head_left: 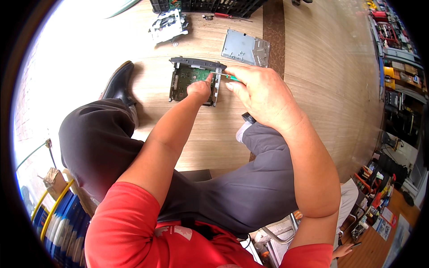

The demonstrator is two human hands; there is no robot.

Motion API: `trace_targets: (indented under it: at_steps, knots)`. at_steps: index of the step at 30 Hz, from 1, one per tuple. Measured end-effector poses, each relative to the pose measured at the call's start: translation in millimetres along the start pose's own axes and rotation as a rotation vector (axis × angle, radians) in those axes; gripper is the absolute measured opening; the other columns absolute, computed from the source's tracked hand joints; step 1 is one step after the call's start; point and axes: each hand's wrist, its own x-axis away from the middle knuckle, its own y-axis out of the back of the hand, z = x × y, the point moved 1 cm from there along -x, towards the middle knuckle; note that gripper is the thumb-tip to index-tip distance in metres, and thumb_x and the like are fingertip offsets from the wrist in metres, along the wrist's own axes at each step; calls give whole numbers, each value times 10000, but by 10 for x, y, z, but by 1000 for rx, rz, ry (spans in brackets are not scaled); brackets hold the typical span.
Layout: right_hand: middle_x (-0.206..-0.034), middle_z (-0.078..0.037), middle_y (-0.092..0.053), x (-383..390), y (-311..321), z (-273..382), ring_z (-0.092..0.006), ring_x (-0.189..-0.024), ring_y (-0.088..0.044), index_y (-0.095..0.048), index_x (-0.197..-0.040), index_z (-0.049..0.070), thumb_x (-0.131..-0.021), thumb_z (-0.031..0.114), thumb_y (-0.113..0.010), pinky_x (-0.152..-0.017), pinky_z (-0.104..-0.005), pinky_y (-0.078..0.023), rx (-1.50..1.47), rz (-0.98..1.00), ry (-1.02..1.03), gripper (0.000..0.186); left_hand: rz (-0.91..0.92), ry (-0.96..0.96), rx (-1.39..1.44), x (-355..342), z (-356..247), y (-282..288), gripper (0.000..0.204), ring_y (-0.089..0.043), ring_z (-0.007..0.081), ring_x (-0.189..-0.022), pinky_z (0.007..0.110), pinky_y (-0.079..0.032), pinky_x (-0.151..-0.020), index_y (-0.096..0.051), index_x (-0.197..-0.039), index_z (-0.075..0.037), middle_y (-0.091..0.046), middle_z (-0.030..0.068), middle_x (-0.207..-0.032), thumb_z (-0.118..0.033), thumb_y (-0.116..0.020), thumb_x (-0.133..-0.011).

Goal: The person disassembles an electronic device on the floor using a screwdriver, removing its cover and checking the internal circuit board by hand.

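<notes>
The open box-shaped grey metal chassis [171, 87] lies on the pale wood-patterned floor [321, 89], between the black boot [119, 82] and the dark shoe [248, 118] of the person, with its dark front panel [196, 61] on the far side. Inside it is a green circuit board [201, 73]. The left hand [200, 90] reaches in over the near edge, one finger stretched out and the others curled; whether it pinches something small, I cannot tell. The right hand [264, 91] is closed around the green-handled screwdriver [234, 78], whose thin shaft crosses the right wall and ends close to the left fingertip. I judge the chassis to be stiff and rather light, so it could slide on the smooth floor; it is better to hold it by the side walls, because the board is probably fragile and the cut metal edges may be sharp. Beyond its far right corner lies the flat silver perforated metal plate [239, 47], beyond the far left one the silver metal mechanism [169, 27]. More room for moving is toward the floor's right edge, past the dark brown strip [273, 40].
</notes>
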Motion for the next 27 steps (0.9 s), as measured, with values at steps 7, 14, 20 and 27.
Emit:
trace_targets:
  at_steps: [7, 14, 20, 27]
  knots:
    - [-959, -213, -705, -7, -24, -2, -406, -887, -678, -685, -1220, 38, -972, 156, -653, -786, -457, -542, 5, -8, 26, 276, -11, 5, -2, -14, 35, -26, 715, -705, 301, -1173, 447, -565, -961, -130, -1670, -354, -700, 127, -1324, -136, -398, -1044]
    - [-1000, -219, -718, -7, 7, 5, -408, -914, -688, -694, -1223, 33, -968, 163, -665, -801, -458, -549, 30, -14, 2, 288, -64, -84, -6, 91, 100, -29, 638, -715, 333, -1127, 454, -576, -939, -253, -1650, -265, -705, 152, -1293, -150, -427, -1046]
    - [-998, -240, -718, -53, -1, 67, -418, -913, -692, -698, -1210, 9, -961, 169, -676, -806, -462, -551, 35, -25, 48, 297, -126, -176, -74, 76, 295, -180, 444, -714, 347, -1108, 457, -580, -935, -506, -1486, -89, -703, 188, -1252, -162, -421, -1057]
    - [-959, -227, -706, -78, -36, 71, -419, -916, -682, -673, -1124, 6, -969, 188, -655, -811, -490, -539, 16, -10, 50, 239, -156, -174, -107, 139, 236, -220, 350, -696, 362, -1118, 443, -579, -928, -606, -1327, -51, -694, 192, -1220, -183, -408, -1070]
